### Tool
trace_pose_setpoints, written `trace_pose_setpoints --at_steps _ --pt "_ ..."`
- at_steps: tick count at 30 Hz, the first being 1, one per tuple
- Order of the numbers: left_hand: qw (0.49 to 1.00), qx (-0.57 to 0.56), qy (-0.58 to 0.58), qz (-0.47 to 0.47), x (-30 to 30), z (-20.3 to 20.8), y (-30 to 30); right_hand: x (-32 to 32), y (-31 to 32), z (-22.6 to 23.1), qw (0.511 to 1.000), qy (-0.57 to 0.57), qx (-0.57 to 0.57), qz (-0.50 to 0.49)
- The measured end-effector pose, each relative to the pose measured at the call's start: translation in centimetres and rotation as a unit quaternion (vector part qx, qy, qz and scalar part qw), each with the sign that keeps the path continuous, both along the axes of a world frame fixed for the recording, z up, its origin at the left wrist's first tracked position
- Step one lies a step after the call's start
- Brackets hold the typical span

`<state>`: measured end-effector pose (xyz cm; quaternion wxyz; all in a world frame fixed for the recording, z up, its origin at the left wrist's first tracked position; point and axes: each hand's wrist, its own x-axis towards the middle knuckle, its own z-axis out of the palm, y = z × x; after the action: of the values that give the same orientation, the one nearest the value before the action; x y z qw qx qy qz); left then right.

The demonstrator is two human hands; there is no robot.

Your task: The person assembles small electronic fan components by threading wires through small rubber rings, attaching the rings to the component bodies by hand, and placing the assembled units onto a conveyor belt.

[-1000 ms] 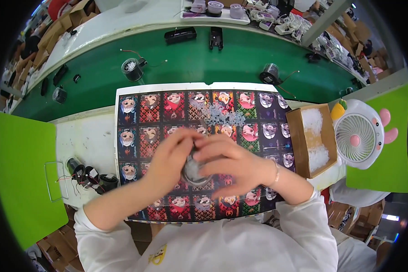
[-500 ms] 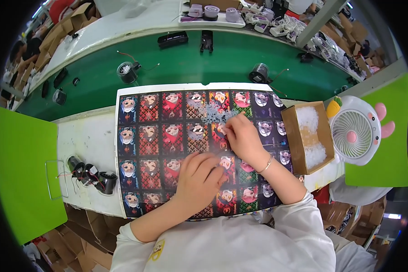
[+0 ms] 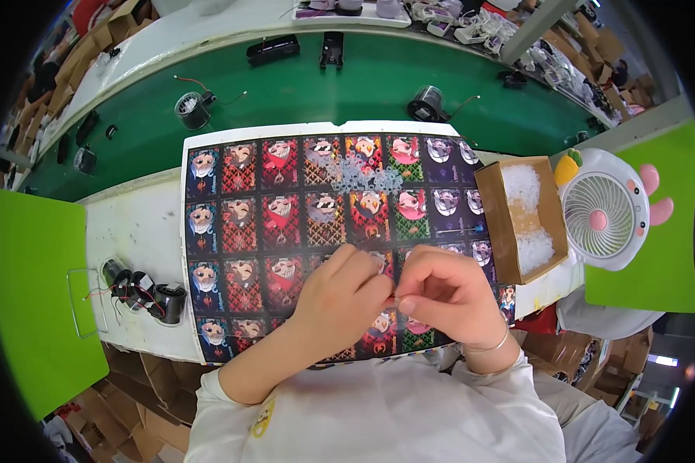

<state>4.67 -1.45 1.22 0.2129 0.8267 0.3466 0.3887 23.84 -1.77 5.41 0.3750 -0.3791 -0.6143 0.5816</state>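
Both my hands meet low over a sheet printed with rows of cartoon cards (image 3: pixel 239 208). My left hand (image 3: pixel 344 297) is closed, its fingers curled in toward the other hand. Thumb and forefinger of my right hand (image 3: pixel 448 297) are pinched together beside the left fingertips. Whatever lies between the fingertips is too small to make out. Just beyond the hands, a loose heap of small clear rings (image 3: pixel 367 174) is spread on the sheet. Right of the sheet stands an open cardboard box (image 3: pixel 544 212) with two piles of small translucent pieces.
A white fan (image 3: pixel 598 220) with pink ears stands right of the box. Black cylindrical parts with wires (image 3: pixel 154 297) lie at the left. Across the back runs a green conveyor belt (image 3: pixel 262 96) carrying a clear-walled motor unit (image 3: pixel 193 110), another black unit (image 3: pixel 425 103) and black housings (image 3: pixel 332 50).
My right hand has drawn back from the ring heap toward me and now meets my left hand. The left hand has shifted slightly. The whole view has moved a little.
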Motion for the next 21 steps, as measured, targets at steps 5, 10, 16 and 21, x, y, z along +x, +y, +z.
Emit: trace_pose_setpoints --at_steps 5,10,16,21 --pt "0.999 -0.016 -0.025 -0.034 0.2 -0.2 0.2 1.1 0.0 -1.0 0.958 0.149 -0.245 0.027" --pt "0.998 -0.027 -0.036 -0.054 0.4 -0.8 0.2 0.0 -0.7 -0.8 0.978 0.122 -0.165 -0.019" --pt "0.995 0.044 0.076 -0.037 0.5 -0.5 0.1 0.5 -0.8 0.2 0.983 -0.12 0.134 -0.047" --pt "0.988 0.146 0.055 -0.002 0.7 -1.5 -0.4 1.0 -1.0 -0.4 0.96 -0.186 0.202 -0.053"
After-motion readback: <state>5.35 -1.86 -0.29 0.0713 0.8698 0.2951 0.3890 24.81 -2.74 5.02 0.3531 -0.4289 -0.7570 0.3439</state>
